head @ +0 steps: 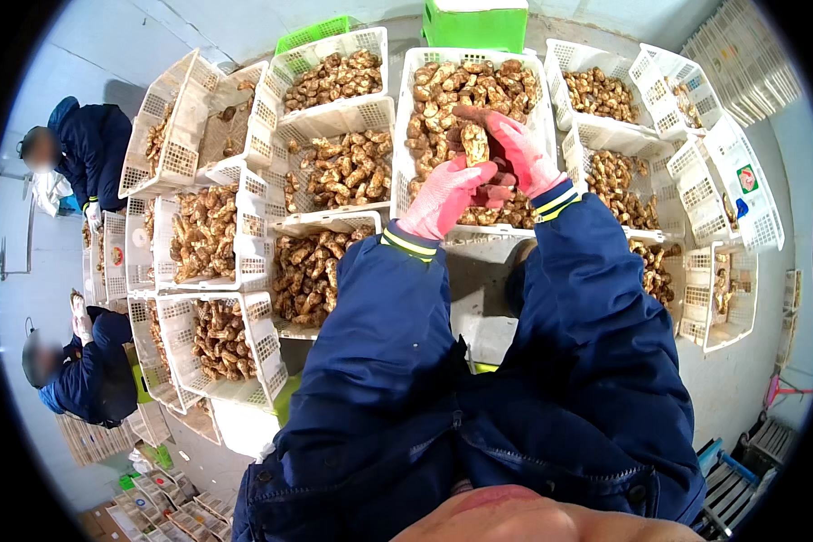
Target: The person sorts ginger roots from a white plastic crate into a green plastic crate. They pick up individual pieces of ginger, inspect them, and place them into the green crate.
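Observation:
Both my hands wear pink work gloves with brownish, dirty fingers. They meet over a white perforated plastic crate (404, 156) heaped with brown-and-cream mushrooms that look like matsutake (440, 85). A single thick mushroom (475, 143) stands upright between them. My left hand (450, 186) grips its lower end between thumb and fingers. My right hand (518, 146) is beside and behind it, with the fingers curled; whether it touches the mushroom is hard to see. Part of the heap is hidden by the gloves.
More white crates of mushrooms stand left (332, 115) and right (623, 129). A green-and-white box (474, 27) is behind the middle crate. Two co-workers in dark jackets (98, 156) are at the far left. Stacked crates (742, 61) stand at upper right, and a metal-slatted stool (728, 488) at lower right.

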Tool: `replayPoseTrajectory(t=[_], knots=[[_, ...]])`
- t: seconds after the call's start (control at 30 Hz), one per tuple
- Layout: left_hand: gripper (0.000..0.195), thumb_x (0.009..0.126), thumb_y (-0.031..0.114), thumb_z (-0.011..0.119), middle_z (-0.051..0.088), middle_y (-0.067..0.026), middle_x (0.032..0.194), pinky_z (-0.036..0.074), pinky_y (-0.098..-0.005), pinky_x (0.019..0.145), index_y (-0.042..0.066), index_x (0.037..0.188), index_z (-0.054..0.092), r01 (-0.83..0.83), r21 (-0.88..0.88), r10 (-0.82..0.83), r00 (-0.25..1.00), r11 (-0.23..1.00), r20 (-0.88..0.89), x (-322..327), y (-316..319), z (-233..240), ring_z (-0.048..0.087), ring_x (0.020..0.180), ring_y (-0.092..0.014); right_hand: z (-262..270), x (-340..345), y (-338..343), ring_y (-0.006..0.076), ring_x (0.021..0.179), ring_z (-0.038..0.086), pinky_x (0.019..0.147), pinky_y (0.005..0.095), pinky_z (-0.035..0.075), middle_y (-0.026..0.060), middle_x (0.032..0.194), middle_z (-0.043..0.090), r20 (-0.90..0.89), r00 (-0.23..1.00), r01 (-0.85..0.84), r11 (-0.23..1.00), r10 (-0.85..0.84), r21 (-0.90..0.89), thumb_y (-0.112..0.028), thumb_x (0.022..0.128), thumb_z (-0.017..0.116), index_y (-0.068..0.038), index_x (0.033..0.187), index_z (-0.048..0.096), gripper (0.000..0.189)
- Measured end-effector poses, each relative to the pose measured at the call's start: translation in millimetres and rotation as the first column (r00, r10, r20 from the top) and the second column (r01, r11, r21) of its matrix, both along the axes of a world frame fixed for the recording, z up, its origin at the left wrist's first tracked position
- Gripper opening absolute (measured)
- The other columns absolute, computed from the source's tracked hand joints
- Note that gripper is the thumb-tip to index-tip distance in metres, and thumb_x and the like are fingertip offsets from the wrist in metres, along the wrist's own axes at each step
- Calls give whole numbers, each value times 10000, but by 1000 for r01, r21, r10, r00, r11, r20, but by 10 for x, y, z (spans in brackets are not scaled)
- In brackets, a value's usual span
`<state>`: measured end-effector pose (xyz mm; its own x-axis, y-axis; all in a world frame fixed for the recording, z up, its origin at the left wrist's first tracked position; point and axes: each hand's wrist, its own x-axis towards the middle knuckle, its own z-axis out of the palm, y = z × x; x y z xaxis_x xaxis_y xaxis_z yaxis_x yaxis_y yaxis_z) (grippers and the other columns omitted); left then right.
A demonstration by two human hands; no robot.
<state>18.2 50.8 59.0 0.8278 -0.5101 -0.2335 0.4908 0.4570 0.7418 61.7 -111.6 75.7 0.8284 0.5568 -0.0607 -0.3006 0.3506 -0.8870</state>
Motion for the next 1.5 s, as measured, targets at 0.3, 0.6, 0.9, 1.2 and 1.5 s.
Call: replayPoseTrajectory(t=[0.3, 0.6, 0.9, 1.2, 1.5], knots=[[318, 895, 165, 560, 654, -190, 971, 550, -371, 676, -39, 1138, 530, 52, 17, -51, 996, 998, -74, 12, 8, -14, 664, 763, -269, -240, 151, 62, 144, 1179, 446, 1000, 298, 362, 72, 1320, 500, -33, 999, 46, 985, -42, 165, -346, 973, 462, 0, 1295, 484, 474], [294, 909, 154, 534, 648, -212, 976, 554, -384, 674, -47, 1123, 543, 27, 33, -25, 997, 999, -72, 7, 39, -56, 666, 782, -311, -181, 84, 82, 205, 990, 570, 842, 340, 513, 119, 1169, 553, -21, 999, -44, 989, 47, 139, -395, 953, 474, -2, 1328, 428, 545], [405, 977, 326, 435, 594, -202, 1137, 526, -394, 804, -11, 1189, 510, 84, -370, -115, 991, 925, -61, 48, -50, -34, 636, 929, -303, -163, 116, 26, 137, 924, 618, 654, 224, 508, 60, 1127, 609, -71, 997, 41, 991, -32, 129, -424, 955, 450, -108, 1346, 451, 503], [438, 889, 411, 598, 655, -125, 893, 546, -346, 661, 18, 1076, 558, -219, 5, 218, 973, 976, 76, 14, -11, -132, 636, 693, -198, -175, 77, 69, 126, 692, 539, 520, 231, 434, 42, 971, 558, -147, 979, 173, 961, -143, 215, -412, 948, 486, -106, 1375, 386, 536], [650, 879, 625, 435, 665, -101, 835, 541, -313, 655, 14, 1027, 600, -140, 50, 141, 990, 989, -2, 99, -27, -112, 648, 697, -199, -106, -58, 53, 107, 556, 454, 487, 259, 409, -19, 859, 502, -270, 958, 164, 955, -94, 248, -134, 906, 577, -167, 1436, 254, 621]])
